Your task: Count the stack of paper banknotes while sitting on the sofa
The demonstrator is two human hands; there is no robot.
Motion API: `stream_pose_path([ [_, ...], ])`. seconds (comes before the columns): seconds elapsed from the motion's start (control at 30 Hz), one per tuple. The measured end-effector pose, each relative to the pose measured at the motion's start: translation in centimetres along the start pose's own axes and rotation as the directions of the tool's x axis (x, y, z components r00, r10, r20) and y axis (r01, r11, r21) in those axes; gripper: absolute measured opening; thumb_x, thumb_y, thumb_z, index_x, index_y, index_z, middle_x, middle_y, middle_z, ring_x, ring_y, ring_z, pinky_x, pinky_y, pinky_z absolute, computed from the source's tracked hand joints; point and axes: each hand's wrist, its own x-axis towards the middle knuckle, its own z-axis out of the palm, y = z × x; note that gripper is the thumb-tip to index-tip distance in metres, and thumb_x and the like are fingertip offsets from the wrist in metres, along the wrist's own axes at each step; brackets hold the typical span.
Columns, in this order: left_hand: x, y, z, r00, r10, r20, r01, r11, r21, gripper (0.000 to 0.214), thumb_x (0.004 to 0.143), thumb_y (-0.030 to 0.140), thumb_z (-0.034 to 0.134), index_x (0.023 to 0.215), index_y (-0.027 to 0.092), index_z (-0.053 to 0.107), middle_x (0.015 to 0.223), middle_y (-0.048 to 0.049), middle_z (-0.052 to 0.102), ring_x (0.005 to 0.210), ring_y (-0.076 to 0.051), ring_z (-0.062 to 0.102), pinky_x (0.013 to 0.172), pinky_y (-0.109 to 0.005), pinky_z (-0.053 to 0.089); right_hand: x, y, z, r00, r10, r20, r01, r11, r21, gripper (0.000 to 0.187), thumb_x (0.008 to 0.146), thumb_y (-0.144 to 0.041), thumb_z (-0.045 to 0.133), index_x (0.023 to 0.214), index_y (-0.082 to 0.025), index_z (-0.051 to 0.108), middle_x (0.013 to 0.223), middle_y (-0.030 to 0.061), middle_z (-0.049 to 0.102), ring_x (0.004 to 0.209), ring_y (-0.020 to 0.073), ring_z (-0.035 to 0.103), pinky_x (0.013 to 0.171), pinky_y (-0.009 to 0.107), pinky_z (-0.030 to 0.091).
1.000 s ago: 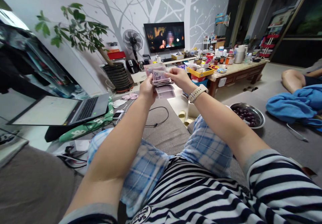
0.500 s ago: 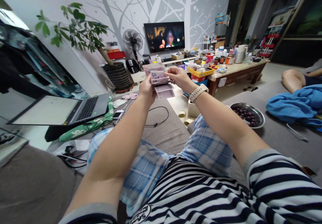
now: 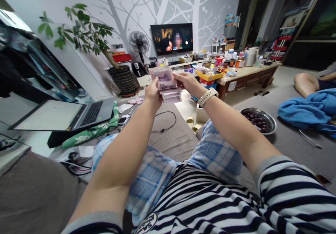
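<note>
A fanned stack of pinkish-purple banknotes (image 3: 166,79) is held up in front of me, above the grey sofa. My left hand (image 3: 153,93) grips the stack along its left side. On the other side, the fingers of my right hand (image 3: 186,80) pinch the right edge of the notes near the top. Several notes hang lower than the rest, their edges overlapping below my fingers. A pale watch (image 3: 208,96) is strapped round my right wrist. The fingertips behind the notes are hidden.
An open laptop (image 3: 86,113) rests on a green cushion to the left. A black cable (image 3: 175,116) loops over the sofa (image 3: 173,143). At right are a metal bowl (image 3: 273,123) of dark fruit, a blue cloth (image 3: 309,109) and another person's leg (image 3: 304,84). A cluttered table (image 3: 252,72) stands ahead.
The notes have shifted between my hands: a different note face now shows on top, and more notes hang overlapped below. My arms have hardly moved.
</note>
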Motion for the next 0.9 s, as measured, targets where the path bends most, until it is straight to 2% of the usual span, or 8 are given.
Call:
stream_pose_path([
  [0.1,0.1,-0.2,-0.1,1.000,0.022,-0.016,-0.022,1.000,0.007,0.030,0.085,0.041,0.054,0.099,0.017,0.065,0.087,-0.0095,0.071,0.084,-0.024,0.069,0.071,-0.034,0.055,0.2,0.4,-0.1,0.999,0.018,-0.039,-0.023,0.989,-0.149,0.040,0.086,-0.049,0.050,0.063,-0.016,0.054,0.061,-0.0001,0.055,0.050,0.0072,0.039,0.049,0.022,0.033],
  [0.2,0.4,-0.5,-0.3,0.992,0.122,-0.039,-0.120,0.991,0.051,0.023,0.082,0.038,0.057,0.090,0.017,0.065,0.085,-0.0088,0.071,0.087,-0.023,0.068,0.073,-0.032,0.054,0.2,0.9,-0.3,0.981,0.017,-0.194,-0.091,0.921,-0.379,0.028,0.073,-0.041,0.068,0.077,-0.016,0.059,0.071,0.0010,0.060,0.062,0.0103,0.050,0.058,0.024,0.039],
  [0.3,0.7,-0.9,-0.6,0.959,0.276,-0.060,-0.265,0.953,0.150,0.017,0.079,0.034,0.061,0.081,0.018,0.064,0.083,-0.0063,0.069,0.091,-0.022,0.066,0.076,-0.029,0.052,0.0,1.1,-0.2,0.970,0.086,-0.227,-0.193,0.838,-0.510,0.050,0.060,-0.036,0.078,0.101,-0.016,0.058,0.089,0.0051,0.063,0.077,0.0164,0.058,0.070,0.029,0.045],
  [0.37,0.8,-1.1,-0.7,0.934,0.354,-0.048,-0.333,0.912,0.240,0.016,0.078,0.034,0.062,0.077,0.018,0.064,0.080,-0.0043,0.068,0.093,-0.022,0.064,0.078,-0.028,0.050,-0.2,1.1,0.1,0.975,0.138,-0.173,-0.211,0.811,-0.545,0.052,0.058,-0.034,0.078,0.103,-0.016,0.058,0.097,0.0083,0.063,0.083,0.0196,0.059,0.074,0.033,0.046],
  [0.5,0.5,-1.3,-0.6,0.912,0.408,0.042,-0.392,0.838,0.380,0.019,0.079,0.033,0.061,0.071,0.016,0.066,0.074,-0.0038,0.066,0.093,-0.021,0.062,0.083,-0.027,0.047,-0.4,1.2,0.7,0.986,0.146,-0.085,-0.169,0.823,-0.543,0.034,0.065,-0.028,0.073,0.094,-0.019,0.057,0.091,0.0079,0.065,0.081,0.0219,0.061,0.074,0.035,0.048],
  [0.6,-0.2,-1.3,-0.5,0.916,0.397,0.063,-0.387,0.829,0.404,0.014,0.076,0.029,0.064,0.068,0.017,0.066,0.072,-0.0040,0.066,0.094,-0.023,0.061,0.082,-0.026,0.046,-0.4,1.5,1.1,0.985,0.138,-0.107,-0.175,0.809,-0.561,0.039,0.065,-0.024,0.070,0.100,-0.019,0.053,0.093,0.0090,0.066,0.085,0.0243,0.061,0.075,0.036,0.049],
  [0.77,-0.8,-1.4,-0.5,0.907,0.400,0.129,-0.415,0.801,0.432,0.011,0.076,0.027,0.065,0.069,0.019,0.067,0.076,-0.0045,0.068,0.098,-0.024,0.061,0.080,-0.025,0.045,-1.0,1.7,1.8,0.972,0.155,-0.179,-0.233,0.758,-0.609,0.054,0.068,-0.030,0.067,0.115,-0.014,0.045,0.100,0.0160,0.065,0.091,0.0297,0.062,0.079,0.041,0.049],
  [0.9,-0.5,-1.6,-0.5,0.912,0.386,0.137,-0.408,0.827,0.387,0.014,0.076,0.031,0.065,0.071,0.018,0.067,0.075,-0.0047,0.068,0.096,-0.024,0.062,0.080,-0.027,0.047,-1.1,1.7,1.9,0.974,0.130,-0.185,-0.216,0.780,-0.588,0.057,0.069,-0.030,0.066,0.119,-0.016,0.044,0.101,0.0150,0.066,0.092,0.0289,0.062,0.081,0.040,0.049],
])
